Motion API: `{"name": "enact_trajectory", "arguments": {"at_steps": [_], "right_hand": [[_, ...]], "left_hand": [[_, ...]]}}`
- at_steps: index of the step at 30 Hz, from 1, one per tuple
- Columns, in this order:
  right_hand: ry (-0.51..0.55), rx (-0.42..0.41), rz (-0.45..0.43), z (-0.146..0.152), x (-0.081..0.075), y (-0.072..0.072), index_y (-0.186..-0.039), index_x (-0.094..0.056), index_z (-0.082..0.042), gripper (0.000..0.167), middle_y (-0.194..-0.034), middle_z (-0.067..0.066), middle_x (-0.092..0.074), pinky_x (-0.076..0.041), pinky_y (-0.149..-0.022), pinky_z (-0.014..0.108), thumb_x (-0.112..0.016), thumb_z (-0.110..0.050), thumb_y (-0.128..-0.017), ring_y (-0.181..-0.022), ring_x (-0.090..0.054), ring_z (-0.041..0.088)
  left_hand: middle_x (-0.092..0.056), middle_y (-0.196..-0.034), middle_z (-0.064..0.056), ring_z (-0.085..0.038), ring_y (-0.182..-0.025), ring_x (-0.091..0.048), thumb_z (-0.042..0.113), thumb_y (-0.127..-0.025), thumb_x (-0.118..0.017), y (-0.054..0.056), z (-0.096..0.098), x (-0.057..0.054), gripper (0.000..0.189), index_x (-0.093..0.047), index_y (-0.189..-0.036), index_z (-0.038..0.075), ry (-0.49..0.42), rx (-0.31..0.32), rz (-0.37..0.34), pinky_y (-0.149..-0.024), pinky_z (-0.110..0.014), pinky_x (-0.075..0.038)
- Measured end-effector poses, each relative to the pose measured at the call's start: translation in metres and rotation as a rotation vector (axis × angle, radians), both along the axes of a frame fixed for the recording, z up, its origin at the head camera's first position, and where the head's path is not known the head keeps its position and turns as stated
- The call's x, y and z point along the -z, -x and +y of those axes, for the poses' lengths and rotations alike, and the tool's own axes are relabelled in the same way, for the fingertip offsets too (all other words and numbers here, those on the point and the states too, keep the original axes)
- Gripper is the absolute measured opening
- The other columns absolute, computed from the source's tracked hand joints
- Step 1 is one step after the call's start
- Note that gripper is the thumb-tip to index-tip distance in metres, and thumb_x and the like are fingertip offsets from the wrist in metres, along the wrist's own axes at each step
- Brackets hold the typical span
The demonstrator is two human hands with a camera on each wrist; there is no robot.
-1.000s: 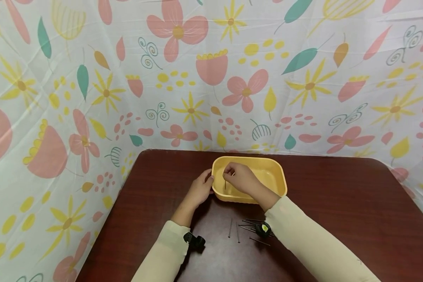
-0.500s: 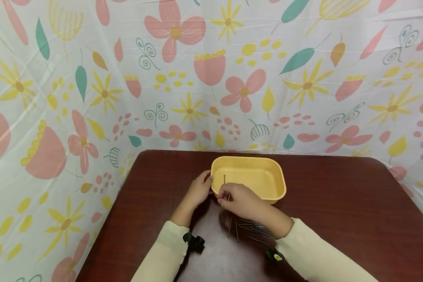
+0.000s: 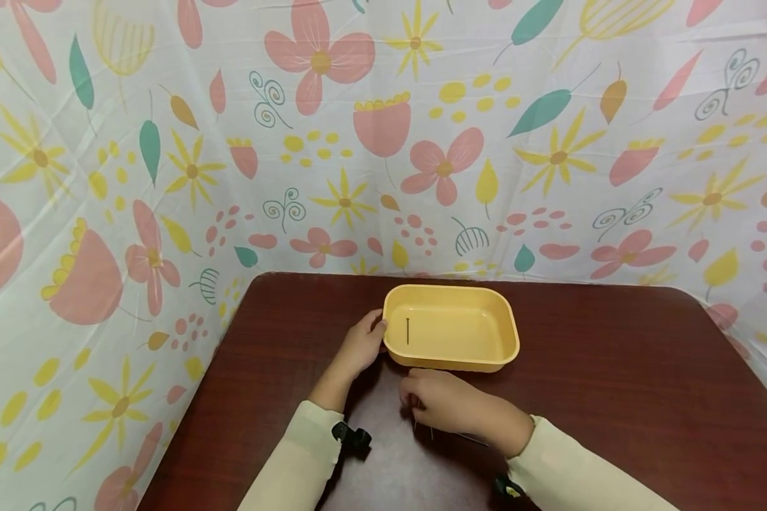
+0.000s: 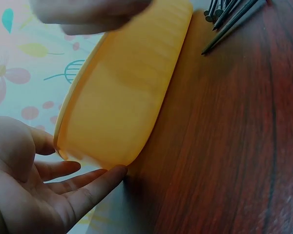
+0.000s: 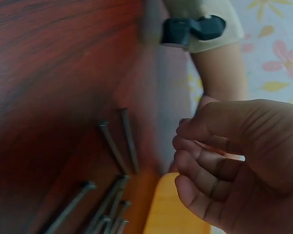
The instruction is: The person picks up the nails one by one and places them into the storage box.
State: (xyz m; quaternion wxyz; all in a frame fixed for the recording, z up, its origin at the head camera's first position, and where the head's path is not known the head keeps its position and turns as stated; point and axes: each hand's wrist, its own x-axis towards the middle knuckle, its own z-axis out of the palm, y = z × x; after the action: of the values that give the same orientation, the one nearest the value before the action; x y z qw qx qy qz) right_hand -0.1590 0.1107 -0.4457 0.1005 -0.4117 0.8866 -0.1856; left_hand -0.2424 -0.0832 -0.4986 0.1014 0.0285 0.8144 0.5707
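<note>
A yellow plastic tub [image 3: 454,330] stands on the table, a single nail [image 3: 408,331] lying on its floor near the left end. My left hand [image 3: 361,345] rests against the tub's left end; in the left wrist view its fingers [image 4: 95,192] are nearly straight along the wall, the thumb by the rim. In front of the tub, my right hand [image 3: 444,401] hovers over loose nails [image 5: 115,146], partly hiding them in the head view. Its fingers are loosely bent, thumb close to the index finger, and I see nothing held between them.
The dark reddish wooden table [image 3: 613,369] reaches back to a floral cloth [image 3: 447,234], which also hangs on the left. A black wrist device [image 3: 353,438] sits on the left sleeve and another [image 3: 508,487] on the right.
My right hand has let go of a nail in the tub, then moved back over the near rim and down to the loose nails. The left hand has stayed at the tub's end.
</note>
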Motion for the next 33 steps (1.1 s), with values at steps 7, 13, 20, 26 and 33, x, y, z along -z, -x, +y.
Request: {"name": "enact_trajectory", "arguments": {"at_steps": [7,13,20,26,33], "right_hand": [[-0.049,-0.024,0.039,0.000,0.019,-0.004,-0.086,-0.067,-0.016,0.020,-0.087,-0.007,-0.056,-0.048,-0.068,0.020,-0.072,0.001,-0.077,-0.078,-0.051,0.006],[-0.064,-0.032,0.081,0.000,0.030,-0.005,-0.084,-0.066,-0.016,0.021,-0.085,-0.007,-0.054,-0.047,-0.066,0.020,-0.074,0.001,-0.075,-0.076,-0.051,0.007],[-0.058,-0.034,0.086,0.000,0.032,-0.007,-0.081,-0.065,-0.017,0.023,-0.083,-0.007,-0.053,-0.045,-0.064,0.019,-0.075,0.003,-0.074,-0.075,-0.049,0.006],[-0.059,-0.032,0.083,-0.001,0.033,-0.006,-0.079,-0.065,-0.017,0.023,-0.082,-0.008,-0.052,-0.043,-0.063,0.018,-0.075,0.003,-0.074,-0.073,-0.047,0.005],[-0.051,-0.037,0.085,-0.002,0.034,-0.006,-0.077,-0.066,-0.018,0.024,-0.082,-0.008,-0.051,-0.042,-0.062,0.016,-0.075,0.004,-0.073,-0.072,-0.045,0.004]], "left_hand": [[-0.061,-0.139,-0.016,-0.025,-0.112,-0.067,0.032,-0.110,-0.041,0.000,0.001,0.001,0.048,-0.042,-0.154,0.013,-0.013,0.005,0.001,-0.087,-0.039,-0.063],[-0.061,-0.139,-0.016,-0.026,-0.112,-0.067,0.032,-0.110,-0.041,0.001,0.001,0.001,0.048,-0.042,-0.154,0.013,-0.014,0.005,0.004,-0.087,-0.039,-0.063],[-0.060,-0.139,-0.017,-0.027,-0.112,-0.067,0.032,-0.110,-0.040,0.001,0.001,0.003,0.048,-0.041,-0.155,0.012,-0.006,0.011,0.003,-0.087,-0.038,-0.063],[-0.060,-0.140,-0.017,-0.026,-0.112,-0.068,0.031,-0.110,-0.040,0.002,0.001,0.003,0.049,-0.040,-0.155,0.011,-0.005,0.012,0.004,-0.086,-0.037,-0.063],[-0.059,-0.141,-0.017,-0.028,-0.113,-0.067,0.031,-0.110,-0.039,0.001,0.001,0.003,0.049,-0.040,-0.155,0.011,-0.004,0.012,0.001,-0.086,-0.037,-0.063]]}}
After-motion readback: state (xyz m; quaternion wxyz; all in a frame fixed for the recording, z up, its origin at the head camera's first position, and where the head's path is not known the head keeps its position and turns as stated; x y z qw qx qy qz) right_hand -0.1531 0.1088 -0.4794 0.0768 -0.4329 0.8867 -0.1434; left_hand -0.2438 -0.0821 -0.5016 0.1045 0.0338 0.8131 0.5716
